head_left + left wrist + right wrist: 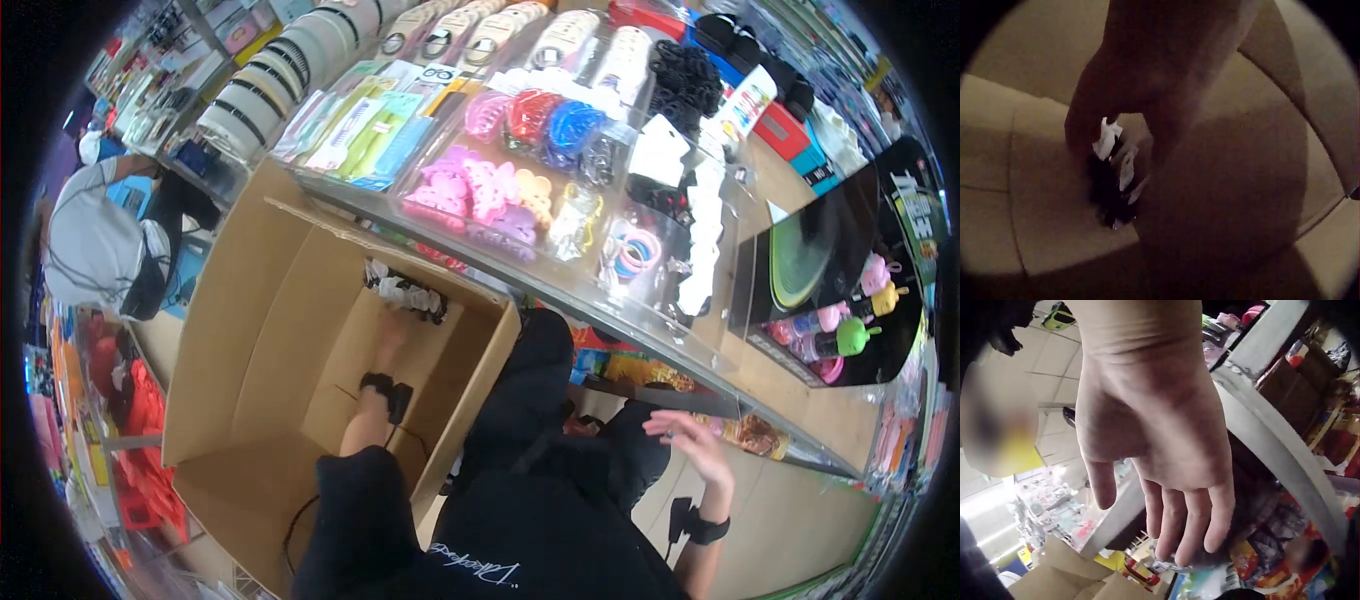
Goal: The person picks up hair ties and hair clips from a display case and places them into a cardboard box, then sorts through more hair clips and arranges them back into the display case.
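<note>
Inside a large cardboard box point(290, 330), my left hand point(393, 340) reaches down toward the far wall. Its fingers and thumb come down on either side of a bundle of black pieces with white tags point(1113, 181), gripping it at the upper end. In the head view that bundle point(408, 294) stretches out beyond the fingertips. My right hand point(695, 447) hangs in the air by the counter's front edge, fingers loosely bent and apart from the thumb. Nothing is in its palm, as the right wrist view of the hand point(1160, 437) shows.
A counter point(800, 395) runs above the box, with clear trays of hair clips point(480, 190), coiled hair ties point(635, 252) and packaged combs point(370, 130). A black display stand point(840, 270) stands at its right end. Red packages point(150, 450) fill shelving on the left.
</note>
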### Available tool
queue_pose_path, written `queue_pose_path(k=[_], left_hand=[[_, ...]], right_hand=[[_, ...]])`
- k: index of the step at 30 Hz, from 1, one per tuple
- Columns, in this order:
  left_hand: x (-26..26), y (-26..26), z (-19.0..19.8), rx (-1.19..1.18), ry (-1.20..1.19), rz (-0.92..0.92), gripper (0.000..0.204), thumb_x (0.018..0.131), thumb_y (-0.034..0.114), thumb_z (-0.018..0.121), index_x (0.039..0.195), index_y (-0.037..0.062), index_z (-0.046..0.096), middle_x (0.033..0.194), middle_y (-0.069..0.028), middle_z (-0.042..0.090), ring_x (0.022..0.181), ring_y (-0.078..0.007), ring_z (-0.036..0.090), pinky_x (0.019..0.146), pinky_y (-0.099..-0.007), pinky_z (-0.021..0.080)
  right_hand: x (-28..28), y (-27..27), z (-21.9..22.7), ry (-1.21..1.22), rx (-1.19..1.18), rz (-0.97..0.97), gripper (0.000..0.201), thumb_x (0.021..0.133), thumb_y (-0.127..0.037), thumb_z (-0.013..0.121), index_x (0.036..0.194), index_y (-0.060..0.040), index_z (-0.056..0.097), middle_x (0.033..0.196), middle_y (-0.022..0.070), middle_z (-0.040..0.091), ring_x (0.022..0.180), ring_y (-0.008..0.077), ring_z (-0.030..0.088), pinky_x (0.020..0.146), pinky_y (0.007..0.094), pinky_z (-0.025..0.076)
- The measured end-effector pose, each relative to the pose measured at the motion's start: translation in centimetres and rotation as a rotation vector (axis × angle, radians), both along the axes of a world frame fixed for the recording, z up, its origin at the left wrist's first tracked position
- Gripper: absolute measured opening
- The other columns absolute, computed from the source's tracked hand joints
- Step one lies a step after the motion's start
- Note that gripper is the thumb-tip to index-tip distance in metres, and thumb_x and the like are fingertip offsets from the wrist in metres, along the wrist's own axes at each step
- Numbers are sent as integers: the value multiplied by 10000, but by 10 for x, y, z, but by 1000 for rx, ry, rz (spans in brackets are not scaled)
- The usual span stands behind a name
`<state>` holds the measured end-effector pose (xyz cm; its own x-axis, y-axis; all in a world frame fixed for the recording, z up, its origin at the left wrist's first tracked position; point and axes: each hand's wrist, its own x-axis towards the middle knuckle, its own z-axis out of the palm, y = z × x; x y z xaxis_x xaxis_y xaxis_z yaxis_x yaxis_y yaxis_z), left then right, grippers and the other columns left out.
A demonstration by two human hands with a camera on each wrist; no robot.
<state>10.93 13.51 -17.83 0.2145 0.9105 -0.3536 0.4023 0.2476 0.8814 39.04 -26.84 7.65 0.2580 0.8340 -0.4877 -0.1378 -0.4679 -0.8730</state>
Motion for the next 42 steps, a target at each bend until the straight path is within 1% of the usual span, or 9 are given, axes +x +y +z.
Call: queue_pose_path(k=[4,8,11,13,27,32,35,38,42], left_hand=[[20,5,-32,417,432,-88,343,680,241,671,852,-46,598,880,-220,603,790,-322,590,705,-386,468],[56,-25,107,164,603,88,322,667,220,673,837,-44,600,922,-238,591,832,-355,579,751,-408,455],[55,1,-20,367,155,441,292,674,174,658,854,-45,590,905,-241,583,872,-360,559,778,-417,439],[42,6,-61,365,252,280,273,682,150,642,864,-44,578,908,-239,569,884,-361,549,780,-411,434],[21,10,-32,643,628,193,409,706,94,633,1087,14,506,1209,-275,351,1142,-419,326,921,-471,322],[18,31,-43,541,43,159,452,674,-24,639,1099,-8,487,1261,-288,306,1182,-420,329,940,-405,343],[-15,68,-172,872,420,-70,564,665,-22,654,1173,-3,412,1265,-273,303,1174,-391,354,915,-386,385],[21,54,-56,615,204,311,723,649,-10,681,1253,19,286,1264,-257,295,1149,-363,392,897,-366,414],[25,75,-69,613,35,368,786,642,3,694,1270,48,222,1204,-228,374,1092,-318,450,842,-384,458]], right_hand=[[-10,-2,-20,83,-107,-58,380,803,-45,449,1181,-10,467,1096,111,562,1015,193,525,864,292,399],[-9,3,-27,62,-142,-67,366,811,-53,446,1174,-10,471,1101,110,562,1011,193,532,853,289,404],[-6,12,-27,44,-161,-77,353,821,-68,453,1169,-13,475,1104,109,563,1010,194,534,848,292,404],[-6,20,-27,46,-165,-87,347,825,-76,455,1166,-15,477,1106,108,563,1009,193,535,846,293,403],[-17,50,-39,72,-181,-7,321,850,-99,447,1162,-32,480,1106,98,565,1003,168,531,830,272,401],[-20,50,-41,44,-209,-13,371,826,-145,444,1172,-16,472,1091,125,564,999,196,542,842,304,417],[-21,52,-43,62,-212,-22,347,836,-117,445,1168,-19,474,1093,112,567,997,183,538,838,288,412],[-22,53,-46,82,-215,-32,327,843,-86,447,1162,-20,478,1093,101,570,993,170,535,832,273,408],[-25,55,-46,104,-214,-34,333,831,-74,450,1158,-18,481,1089,104,571,988,174,536,829,275,413]])
